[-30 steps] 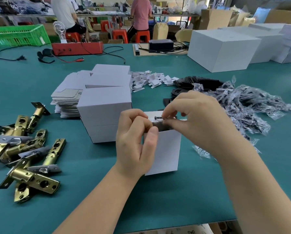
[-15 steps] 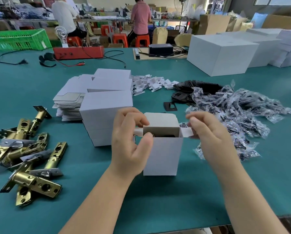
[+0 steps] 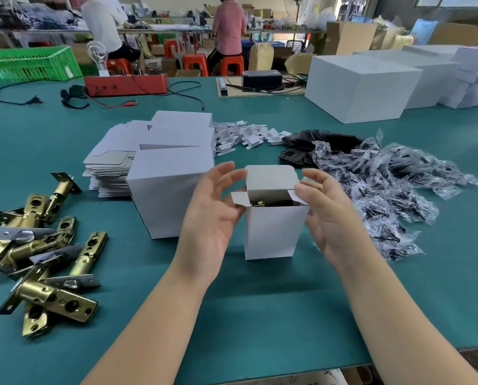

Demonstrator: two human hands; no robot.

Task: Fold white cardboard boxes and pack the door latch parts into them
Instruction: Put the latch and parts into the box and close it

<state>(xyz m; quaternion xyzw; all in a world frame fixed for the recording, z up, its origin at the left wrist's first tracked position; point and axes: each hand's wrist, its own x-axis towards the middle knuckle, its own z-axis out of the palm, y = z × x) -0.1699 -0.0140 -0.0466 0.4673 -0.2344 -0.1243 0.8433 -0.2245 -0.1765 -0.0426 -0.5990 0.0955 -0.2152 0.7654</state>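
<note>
Teal worktable (image 3: 260,315) in busy workshop

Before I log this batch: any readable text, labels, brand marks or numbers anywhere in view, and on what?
None readable.
Small white cardboard box between the hands: blank faces.
Stack of closed white boxes: blank.
Brass door latches: no legible stamp.
Red device box: too blurred.

Matt cardboard box (image 3: 273,234) (glossy brass latches (image 3: 51,298)).
</note>
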